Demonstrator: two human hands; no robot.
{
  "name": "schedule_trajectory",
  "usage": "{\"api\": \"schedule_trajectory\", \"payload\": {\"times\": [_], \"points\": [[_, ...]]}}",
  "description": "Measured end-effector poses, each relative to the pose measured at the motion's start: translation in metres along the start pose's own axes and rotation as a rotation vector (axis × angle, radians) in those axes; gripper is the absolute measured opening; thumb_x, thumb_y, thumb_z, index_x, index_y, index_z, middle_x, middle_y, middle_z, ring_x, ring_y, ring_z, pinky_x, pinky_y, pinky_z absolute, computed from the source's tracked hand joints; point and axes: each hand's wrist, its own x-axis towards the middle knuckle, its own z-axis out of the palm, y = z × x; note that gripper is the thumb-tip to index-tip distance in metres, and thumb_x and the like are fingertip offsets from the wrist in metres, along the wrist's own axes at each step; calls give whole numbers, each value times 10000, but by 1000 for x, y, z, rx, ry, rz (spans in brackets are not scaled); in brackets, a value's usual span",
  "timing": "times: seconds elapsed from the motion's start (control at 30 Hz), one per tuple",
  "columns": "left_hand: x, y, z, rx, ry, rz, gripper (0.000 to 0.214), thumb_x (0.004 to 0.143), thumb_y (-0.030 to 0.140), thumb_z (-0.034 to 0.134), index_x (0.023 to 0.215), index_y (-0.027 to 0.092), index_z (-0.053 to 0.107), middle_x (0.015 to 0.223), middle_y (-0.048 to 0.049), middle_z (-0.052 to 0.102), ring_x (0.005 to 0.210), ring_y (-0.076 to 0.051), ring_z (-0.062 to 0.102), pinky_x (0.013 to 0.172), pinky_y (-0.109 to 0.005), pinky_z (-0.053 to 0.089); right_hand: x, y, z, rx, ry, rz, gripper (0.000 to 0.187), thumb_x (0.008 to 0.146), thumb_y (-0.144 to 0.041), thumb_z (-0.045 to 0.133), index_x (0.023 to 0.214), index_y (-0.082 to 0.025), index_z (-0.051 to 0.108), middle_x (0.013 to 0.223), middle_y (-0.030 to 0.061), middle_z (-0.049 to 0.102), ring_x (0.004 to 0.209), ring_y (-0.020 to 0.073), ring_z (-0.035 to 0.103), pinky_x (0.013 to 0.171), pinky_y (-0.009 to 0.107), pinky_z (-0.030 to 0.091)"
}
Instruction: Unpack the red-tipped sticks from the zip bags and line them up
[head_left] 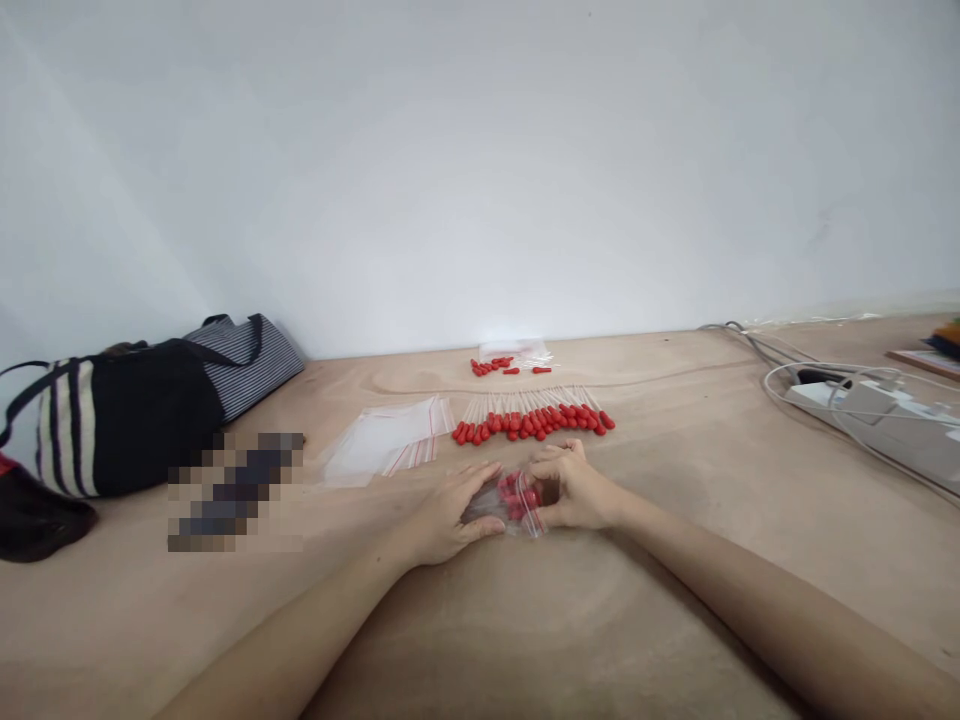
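Observation:
Between my hands lies a clear zip bag [535, 527] with several red-headed sticks [513, 494] bunched in it, their heads close to the bag's red-lined mouth. My left hand [454, 515] curves round the closed end of the bag, thumb and fingers on either side of it. At the mouth, my right hand [576, 490] is closed with bent fingers and thumb against the bag's edge and the heads. Just beyond my hands, a row of sticks with red heads [532, 422] is laid out, heads towards me. Flat zip bags [390, 435] lie stacked to its left.
Near the wall are loose red pieces [491, 366], thin white sticks and another clear bag [514, 349]. A black bag with striped cloth [157, 410] and a pixelated dark object [240, 490] lie left. A white power strip [885, 415] with cables sits right.

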Motion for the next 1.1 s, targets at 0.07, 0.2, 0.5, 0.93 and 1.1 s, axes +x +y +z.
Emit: {"api": "schedule_trajectory", "payload": {"times": [0.07, 0.2, 0.5, 0.93, 1.1], "points": [[0, 1, -1, 6, 4, -1, 633, 791, 472, 497, 1306, 163, 300, 1350, -122, 354, 1235, -261, 322, 1009, -438, 283, 0, 1, -1, -11, -8, 4, 258, 630, -407, 673, 703, -187, 560, 711, -44, 578, 742, 130, 505, 748, 303, 196], [1, 2, -2, 0, 9, 6, 642, 789, 479, 496, 1310, 163, 294, 1345, -121, 362, 1228, -262, 332, 1002, -435, 294, -1, -4, 2, -78, 0, -6, 248, 646, -396, 662, 712, -186, 550, 737, -25, 588, 763, 140, 492, 743, 307, 202], [0, 0, -4, 13, -10, 24, 661, 771, 513, 514, 1312, 190, 314, 1331, -114, 374, 1208, -269, 345, 977, -424, 314, -2, -13, -10, -102, -149, 24, 195, 624, -334, 659, 632, -169, 555, 664, -32, 583, 730, 145, 508, 804, 356, 203], [2, 6, -16, 237, 60, 325, 280, 853, 200, 461, 1018, 366, 615, 1075, -16, 552, 953, -194, 459, 846, -371, 364, -12, 25, -20, 363, 140, 179, 311, 768, -436, 511, 646, -155, 562, 542, -25, 493, 496, 85, 414, 482, 219, 320], [20, 10, -12, 254, 44, 449, 412, 828, 68, 412, 938, 388, 646, 1093, 4, 553, 968, -188, 449, 862, -376, 344, -14, 22, -25, 146, 79, -71, 230, 672, -239, 601, 899, -206, 614, 892, 42, 575, 842, 177, 499, 749, 330, 365]]}}
